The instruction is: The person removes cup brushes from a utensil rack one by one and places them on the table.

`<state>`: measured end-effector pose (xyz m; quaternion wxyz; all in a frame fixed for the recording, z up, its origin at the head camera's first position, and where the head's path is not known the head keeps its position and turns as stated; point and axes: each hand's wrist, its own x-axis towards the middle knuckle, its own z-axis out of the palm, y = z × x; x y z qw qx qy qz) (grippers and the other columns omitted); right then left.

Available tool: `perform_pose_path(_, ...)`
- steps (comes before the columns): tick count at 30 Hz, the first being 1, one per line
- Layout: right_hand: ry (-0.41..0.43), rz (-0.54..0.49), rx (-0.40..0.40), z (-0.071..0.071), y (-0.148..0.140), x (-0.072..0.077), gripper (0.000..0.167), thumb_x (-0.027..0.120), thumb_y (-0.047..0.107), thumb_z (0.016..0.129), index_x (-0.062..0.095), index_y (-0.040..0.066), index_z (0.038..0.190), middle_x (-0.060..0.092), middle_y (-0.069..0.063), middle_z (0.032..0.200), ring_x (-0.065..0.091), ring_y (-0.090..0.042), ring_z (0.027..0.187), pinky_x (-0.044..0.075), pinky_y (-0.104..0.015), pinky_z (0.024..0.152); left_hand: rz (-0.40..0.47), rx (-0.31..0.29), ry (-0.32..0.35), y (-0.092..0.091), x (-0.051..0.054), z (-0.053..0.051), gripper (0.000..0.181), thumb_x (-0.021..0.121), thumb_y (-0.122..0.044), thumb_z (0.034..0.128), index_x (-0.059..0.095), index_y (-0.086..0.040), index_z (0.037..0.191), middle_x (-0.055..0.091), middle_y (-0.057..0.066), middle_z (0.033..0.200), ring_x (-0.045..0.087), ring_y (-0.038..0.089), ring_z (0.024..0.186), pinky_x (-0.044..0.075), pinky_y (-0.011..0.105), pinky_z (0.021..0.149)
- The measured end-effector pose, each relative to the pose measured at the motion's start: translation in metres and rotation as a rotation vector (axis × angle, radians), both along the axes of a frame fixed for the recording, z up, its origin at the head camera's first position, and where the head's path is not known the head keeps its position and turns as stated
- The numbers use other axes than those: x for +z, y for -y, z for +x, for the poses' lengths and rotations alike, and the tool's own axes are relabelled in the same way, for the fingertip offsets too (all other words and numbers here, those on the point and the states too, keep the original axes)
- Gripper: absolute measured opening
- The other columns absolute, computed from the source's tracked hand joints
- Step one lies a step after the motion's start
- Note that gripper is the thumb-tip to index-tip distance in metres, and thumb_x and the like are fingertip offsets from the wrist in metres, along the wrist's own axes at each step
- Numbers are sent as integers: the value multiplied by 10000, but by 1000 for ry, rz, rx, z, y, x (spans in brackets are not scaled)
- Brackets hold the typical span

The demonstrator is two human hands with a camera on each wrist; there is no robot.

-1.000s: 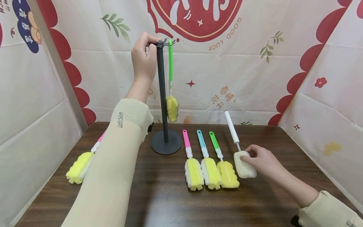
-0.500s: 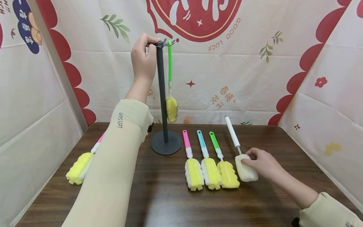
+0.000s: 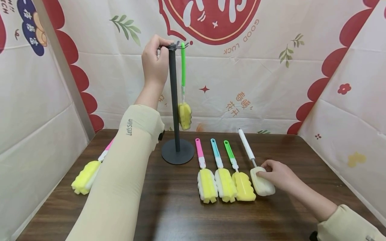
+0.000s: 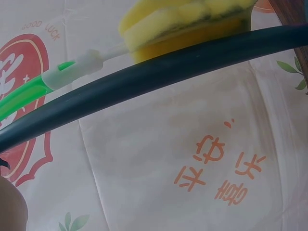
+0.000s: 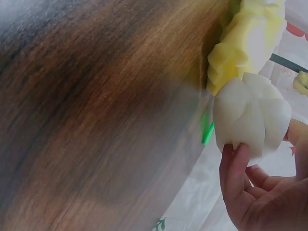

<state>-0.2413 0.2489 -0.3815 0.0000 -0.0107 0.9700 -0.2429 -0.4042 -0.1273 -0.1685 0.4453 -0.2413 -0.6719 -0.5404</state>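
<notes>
My left hand (image 3: pixel 155 62) grips the hooked top of a black stand (image 3: pixel 174 100). From one of its hooks hangs a sponge brush with a green handle (image 3: pixel 183 67) and a yellow head. On the right, my right hand (image 3: pixel 280 174) pinches the white sponge head of a white-handled sponge brush (image 3: pixel 262 182), whose handle points toward the back. In the right wrist view, fingers and thumb press on the white sponge head (image 5: pixel 250 113). The left wrist view has the pole (image 4: pixel 144 79) beside the hanging brush's yellow head (image 4: pixel 187 24); little of the left hand shows there.
Three sponge brushes lie side by side: one pink-handled (image 3: pixel 207 184), one blue-handled (image 3: pixel 225 184), one green-handled (image 3: pixel 243 187). Another pink-handled brush (image 3: pixel 85 175) lies at left, partly behind the left sleeve. A printed cloth (image 3: pixel 256 83) hangs behind the brown table (image 3: pixel 181 217).
The right hand has brought the white brush slightly down and nearer, beside the green-handled brush. The left hand stays on the stand's top.
</notes>
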Motion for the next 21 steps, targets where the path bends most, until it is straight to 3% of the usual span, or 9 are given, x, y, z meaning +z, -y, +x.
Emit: perform_pose_path(21,52,2,10,-2,-2,-4,398,706,330,862,633,-34,1005,617,-113,891,554,-232,771,471,-334,590,8,4,6,0,0,-1,252,387,-49,926,639,-53,937,676,-27,980,563,74,928,416,200,820)
